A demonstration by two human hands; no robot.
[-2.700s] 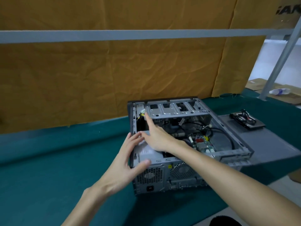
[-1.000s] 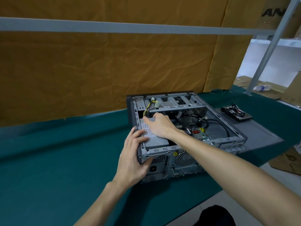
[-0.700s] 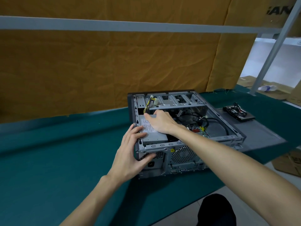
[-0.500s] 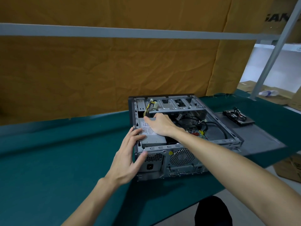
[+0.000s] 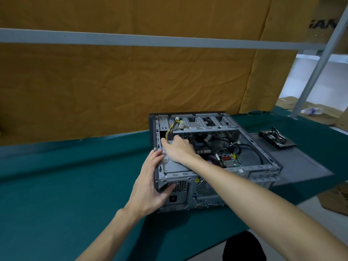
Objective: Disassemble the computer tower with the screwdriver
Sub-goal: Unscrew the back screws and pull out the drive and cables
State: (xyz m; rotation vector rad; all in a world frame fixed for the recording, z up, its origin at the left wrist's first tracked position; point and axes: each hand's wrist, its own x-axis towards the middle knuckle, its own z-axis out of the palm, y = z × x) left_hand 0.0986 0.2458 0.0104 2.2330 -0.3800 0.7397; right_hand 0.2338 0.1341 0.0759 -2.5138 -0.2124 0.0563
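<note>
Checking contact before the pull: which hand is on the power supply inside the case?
The right hand; the left hand grips the case's outer corner.

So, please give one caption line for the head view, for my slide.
Left hand steadies the opened computer tower while right hand rests on its power supply.

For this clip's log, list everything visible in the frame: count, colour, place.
computer tower: one, grey, open, lying on the table
power supply: one, silver, tower's near-left corner
cable bundle: one, yellow-black, above the power supply
side panel: one, grey, right of tower
removed part: one, black, on the side panel
table: one, green cover
backdrop: brown, behind
bottle: one, clear, far right
left hand: grips tower's corner
right hand: on power supply
</note>
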